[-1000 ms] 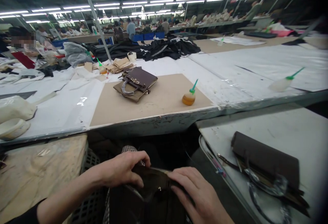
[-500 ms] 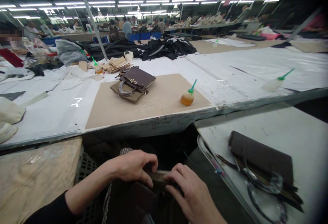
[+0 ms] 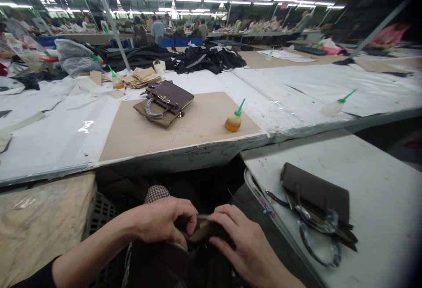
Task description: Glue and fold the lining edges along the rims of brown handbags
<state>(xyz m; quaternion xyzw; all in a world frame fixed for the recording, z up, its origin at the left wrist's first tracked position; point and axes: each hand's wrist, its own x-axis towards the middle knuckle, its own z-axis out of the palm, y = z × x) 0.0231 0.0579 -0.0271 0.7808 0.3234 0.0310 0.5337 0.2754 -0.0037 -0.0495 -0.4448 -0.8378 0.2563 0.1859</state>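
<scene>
A dark brown handbag [image 3: 161,261] is held low in front of me, its olive-brown edge [image 3: 199,231] turned up between my hands. My left hand [image 3: 165,220] grips that edge from the left, thumb and fingers bent around it. From the right, my right hand [image 3: 237,235] pinches the same edge between thumb and fingers. Much of the bag is dark and lies partly behind my hands. On the table ahead rests another brown handbag [image 3: 171,99] with a wrapped handle and gold-coloured hardware. A third brown bag [image 3: 316,195] lies on the side table to the right, its handles wrapped in plastic.
A bottle of amber liquid [image 3: 233,123] with a green nozzle stands on the brown board [image 3: 132,143]. A paler bottle [image 3: 332,107] leans farther right. Black pieces [image 3: 211,59] are heaped behind. At lower left are a covered surface [image 3: 39,222] and a plastic crate [image 3: 102,213].
The view has shifted, so the tables and bags sit farther left in it. Between my hands the bag's edge is opened out a little more. Both hands keep their hold.
</scene>
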